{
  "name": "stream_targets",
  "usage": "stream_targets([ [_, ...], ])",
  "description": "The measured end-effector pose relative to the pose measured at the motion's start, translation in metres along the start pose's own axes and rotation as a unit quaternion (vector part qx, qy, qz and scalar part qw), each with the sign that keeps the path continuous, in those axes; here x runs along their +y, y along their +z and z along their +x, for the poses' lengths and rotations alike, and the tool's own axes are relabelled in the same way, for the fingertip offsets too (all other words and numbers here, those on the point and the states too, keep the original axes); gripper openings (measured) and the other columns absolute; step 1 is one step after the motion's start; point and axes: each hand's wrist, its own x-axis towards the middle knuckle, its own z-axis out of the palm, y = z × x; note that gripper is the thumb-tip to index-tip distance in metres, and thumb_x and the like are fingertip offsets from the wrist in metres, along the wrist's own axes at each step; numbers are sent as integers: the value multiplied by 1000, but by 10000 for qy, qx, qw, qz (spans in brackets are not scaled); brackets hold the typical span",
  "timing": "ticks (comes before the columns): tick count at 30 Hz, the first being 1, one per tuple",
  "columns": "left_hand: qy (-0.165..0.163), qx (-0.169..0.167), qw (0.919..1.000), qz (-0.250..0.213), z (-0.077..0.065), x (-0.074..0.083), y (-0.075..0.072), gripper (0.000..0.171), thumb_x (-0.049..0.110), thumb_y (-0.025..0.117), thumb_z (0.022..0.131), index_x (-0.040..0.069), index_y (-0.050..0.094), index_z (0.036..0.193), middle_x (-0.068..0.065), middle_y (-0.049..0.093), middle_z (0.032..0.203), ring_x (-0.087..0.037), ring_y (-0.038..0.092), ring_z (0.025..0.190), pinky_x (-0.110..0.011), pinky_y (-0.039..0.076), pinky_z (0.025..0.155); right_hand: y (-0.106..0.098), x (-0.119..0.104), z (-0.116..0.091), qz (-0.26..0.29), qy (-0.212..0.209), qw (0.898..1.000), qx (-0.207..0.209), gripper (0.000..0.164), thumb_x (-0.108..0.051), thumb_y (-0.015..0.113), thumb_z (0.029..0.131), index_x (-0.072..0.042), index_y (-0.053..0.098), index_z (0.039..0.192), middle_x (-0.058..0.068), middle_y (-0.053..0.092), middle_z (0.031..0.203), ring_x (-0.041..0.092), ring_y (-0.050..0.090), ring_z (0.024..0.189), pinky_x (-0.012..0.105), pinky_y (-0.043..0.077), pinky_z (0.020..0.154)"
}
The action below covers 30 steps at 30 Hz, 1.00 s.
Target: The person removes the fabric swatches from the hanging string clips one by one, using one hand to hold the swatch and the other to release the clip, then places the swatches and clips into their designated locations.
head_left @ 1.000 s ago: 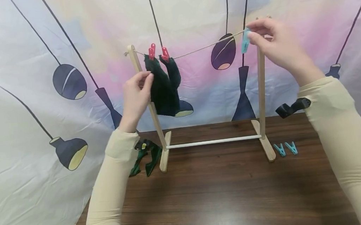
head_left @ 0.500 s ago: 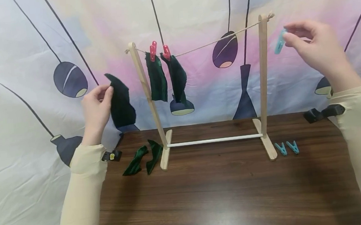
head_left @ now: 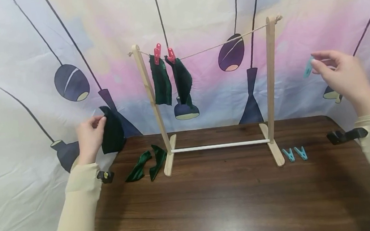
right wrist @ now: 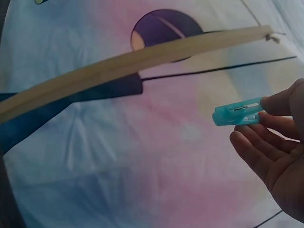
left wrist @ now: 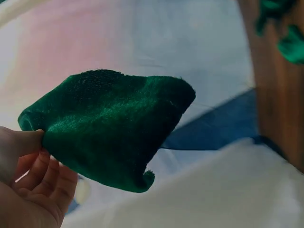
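Well apart, left hand (head_left: 89,140) pinches green cloth (head_left: 112,131), right hand (head_left: 346,73) blue clothespin (head_left: 308,69).

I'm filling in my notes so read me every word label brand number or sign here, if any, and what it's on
No readable text in any view.
Yellow patch on the left wrist camera: too small to tell whether it bears writing.
Held blue clothespin: no lettering visible.

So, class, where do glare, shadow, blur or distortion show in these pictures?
Head: pale glare on the tabletop, soft shadows near both sleeves; left wrist: dim, held cloth fairly crisp, green scraps blurred; right wrist: dim, wooden post looks bowed.
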Motion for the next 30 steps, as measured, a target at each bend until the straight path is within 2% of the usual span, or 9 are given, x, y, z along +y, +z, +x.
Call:
stream_targets([
  [3,190,-83,9996,188,-6,-15,7,37,25,56,104,-7,70,115,-27,70,103,-34,63,88,-29,43,70,6,16,-8,-212,80,9996,-172,56,-40,46,106,-8,45,151,32,53,139,-24,40,77,8,40,57],
  [6,302,-238,9989,271,-15,-27,13,33,20,57,104,-9,69,112,-30,70,102,-41,65,90,-42,47,75,11,34,-17,-404,126,9984,-363,57,-40,44,106,-4,45,150,35,56,132,-21,41,76,13,40,57],
  [9,326,-452,9980,291,-22,-38,21,32,18,57,104,-11,69,112,-31,70,102,-44,66,92,-52,49,79,17,50,-27,-510,189,9970,-551,58,-41,44,106,-2,45,149,36,54,132,8,62,95,30,49,71],
  [11,294,-566,9975,319,-27,-45,27,32,18,57,104,-11,68,112,-31,70,101,-44,67,91,-53,50,78,22,60,-33,-577,243,9958,-662,60,-41,44,106,1,45,148,37,52,134,33,60,111,48,49,80],
  [13,254,-629,9969,402,-31,-52,33,31,17,57,103,-10,69,111,-29,71,99,-42,68,88,-51,51,75,27,68,-39,-597,290,9951,-734,60,-41,44,107,4,46,146,38,49,135,54,49,118,64,44,84],
  [14,223,-651,9967,425,-33,-55,36,30,17,58,103,-10,69,110,-28,71,97,-42,68,87,-49,51,74,30,73,-42,-598,301,9950,-746,60,-40,44,107,6,47,145,39,48,135,56,48,118,68,41,86],
  [17,149,-735,9960,490,-38,-63,44,28,15,58,102,-10,70,108,-27,71,94,-40,67,85,-46,49,72,37,86,-51,-755,302,9942,-702,57,-39,47,106,8,51,139,40,52,130,56,52,114,67,42,84],
  [23,-11,-967,9940,517,-49,-81,58,25,11,59,101,-12,69,105,-29,70,94,-42,66,86,-51,50,76,51,112,-66,-938,385,9908,-898,57,-36,49,106,13,51,135,42,56,122,57,55,109,66,44,82],
  [30,-287,-1279,9896,592,-62,-101,76,24,9,58,101,-12,69,107,-28,70,98,-42,66,90,-52,50,79,61,136,-88,-1099,612,9846,-1211,62,-40,48,106,16,50,133,43,56,120,58,54,107,67,43,83],
])
